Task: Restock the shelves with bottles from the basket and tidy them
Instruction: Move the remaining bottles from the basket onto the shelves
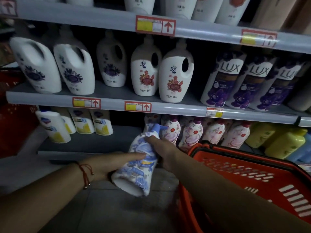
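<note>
- Blue-patterned pump bottle point(141, 158) held in the air in front of the lowest shelf point(87, 143), tilted, pump head toward the shelf and base toward the person. It is just left of the red basket point(252, 167).
- Right hand point(165, 148) grips the bottle's upper body; fingers curled round the shoulder below the pump. Left hand point(117, 163) supports the lower side, fingers lying fairly straight along the label rather than wrapped.
- Step in hand, as judged: seating this bottle on the lowest shelf, in the gap between the yellow-labelled bottles point(94, 125) and the row of pink floral bottles point(191, 132).
- To do it well: bring the bottle upright before it goes under the shelf edge point(168, 106) above, or the pump may catch.
- Set the base flat, just beside the leftmost pink bottle, label facing out, nozzle turned like its neighbours.
- Keep the left hand under the base until it bears on the shelf; glossy surface, likely slippery.
- Risk: nudging the pink row over while sliding in.
</note>
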`<action>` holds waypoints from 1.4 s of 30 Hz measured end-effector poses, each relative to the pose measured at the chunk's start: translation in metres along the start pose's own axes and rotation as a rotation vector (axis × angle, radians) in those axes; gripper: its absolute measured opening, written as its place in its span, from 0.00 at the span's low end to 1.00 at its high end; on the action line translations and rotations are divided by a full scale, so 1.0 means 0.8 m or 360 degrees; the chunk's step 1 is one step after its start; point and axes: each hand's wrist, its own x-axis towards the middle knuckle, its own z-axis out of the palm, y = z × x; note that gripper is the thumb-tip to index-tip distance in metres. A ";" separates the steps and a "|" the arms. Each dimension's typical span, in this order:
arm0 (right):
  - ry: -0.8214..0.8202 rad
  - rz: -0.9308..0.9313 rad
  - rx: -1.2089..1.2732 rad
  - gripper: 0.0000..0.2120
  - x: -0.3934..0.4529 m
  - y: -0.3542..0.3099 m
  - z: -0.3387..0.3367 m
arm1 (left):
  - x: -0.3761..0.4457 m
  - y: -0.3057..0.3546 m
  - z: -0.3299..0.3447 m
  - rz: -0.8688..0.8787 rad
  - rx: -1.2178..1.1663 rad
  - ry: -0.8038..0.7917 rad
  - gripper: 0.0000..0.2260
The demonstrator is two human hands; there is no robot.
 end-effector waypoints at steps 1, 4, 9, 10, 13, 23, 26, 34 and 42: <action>-0.0061 0.0036 -0.0006 0.49 0.010 -0.004 0.005 | 0.018 -0.005 -0.010 -0.0009 0.0049 0.0033 0.21; -0.0030 0.0120 -0.0040 0.44 0.035 -0.023 0.027 | 0.060 -0.010 -0.045 -0.0011 0.0053 0.0056 0.22; -0.0018 -0.0070 -0.0040 0.15 0.089 -0.040 0.033 | 0.155 -0.018 -0.093 0.0147 0.0159 0.0094 0.23; 0.0011 -0.0130 -0.0070 0.19 0.104 -0.042 0.033 | 0.171 -0.014 -0.098 0.0180 0.0187 0.0072 0.23; 0.0076 -0.0234 -0.0179 0.35 0.146 -0.047 0.031 | 0.229 -0.012 -0.109 0.0360 0.0296 0.0133 0.24; 0.0037 -0.0532 -0.1110 0.20 0.194 -0.069 0.021 | 0.353 -0.051 -0.103 0.0659 0.0304 0.0854 0.42; 0.0081 -0.0674 -0.1320 0.20 0.199 -0.066 0.016 | 0.359 -0.046 -0.096 0.0679 0.0301 0.0814 0.38; 0.0332 -0.0753 -0.1225 0.32 0.196 -0.042 0.022 | 0.363 -0.052 -0.110 0.0768 0.0380 0.0863 0.41; 0.0511 -0.0629 -0.1189 0.33 0.174 -0.024 0.028 | 0.355 -0.053 -0.139 0.0692 0.0612 0.0701 0.35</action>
